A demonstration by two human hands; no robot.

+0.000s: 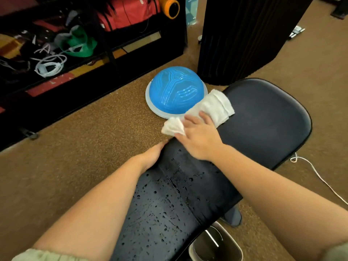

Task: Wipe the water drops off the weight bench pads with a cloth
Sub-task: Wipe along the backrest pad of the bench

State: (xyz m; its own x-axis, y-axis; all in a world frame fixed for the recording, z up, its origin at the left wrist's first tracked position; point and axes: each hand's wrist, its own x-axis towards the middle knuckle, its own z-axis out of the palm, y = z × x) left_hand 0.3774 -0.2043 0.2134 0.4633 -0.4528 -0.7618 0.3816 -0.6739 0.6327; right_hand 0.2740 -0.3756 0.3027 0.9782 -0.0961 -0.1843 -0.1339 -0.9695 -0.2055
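Here our right hand [199, 138] presses the cloth [212, 106], fingers spread flat, at the pad's [263, 113] left edge; the water drops [165, 204] lie nearer us along its length, beside our left hand [154, 155], resting straight-fingered on that edge.

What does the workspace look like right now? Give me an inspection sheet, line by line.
Surface: black bench pad; far part looks dry, near part is covered in water drops.
Job's things: white cloth, folded, lying on the pad's left edge.
Clutter: blue half-ball on the carpet beside the bench; bin below the bench.
Hands: right hand presses the cloth; left hand rests against the pad's left edge.
Cables: white cord on the carpet at right.
Surroundings: brown carpet; dark shelf holding bags, bands and rope.
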